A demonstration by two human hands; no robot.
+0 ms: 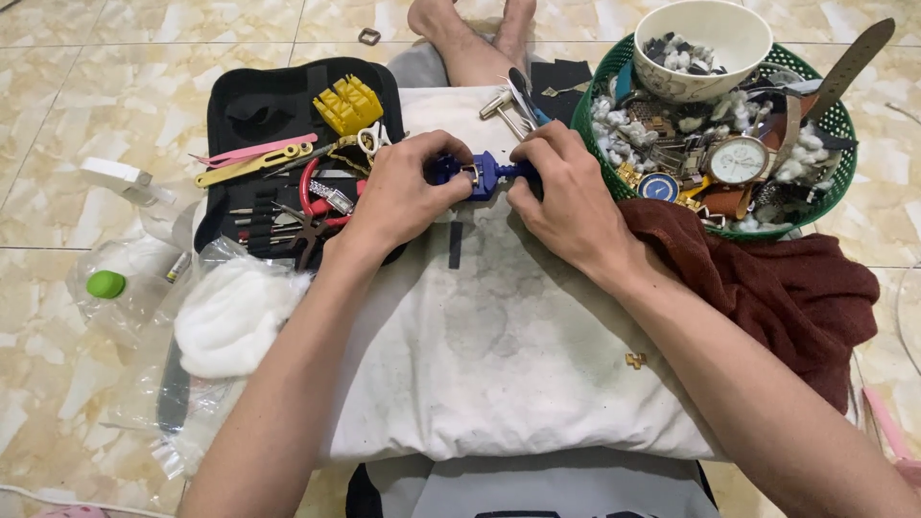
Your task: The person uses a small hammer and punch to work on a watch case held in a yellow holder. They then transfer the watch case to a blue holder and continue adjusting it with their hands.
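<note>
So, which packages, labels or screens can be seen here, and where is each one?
No screens or readable labels.
Clear plastic bag: floor at left, crumpled, holding white cotton wool.
Black zip tool case: open, beyond the left hand, rectangular, filled with tools.
White spray bottle: far left, lying on the floor.

A small blue watch-link remover tool [484, 174] with a metal band piece in its slot lies level, just left of the green basket [595, 153]
</note>
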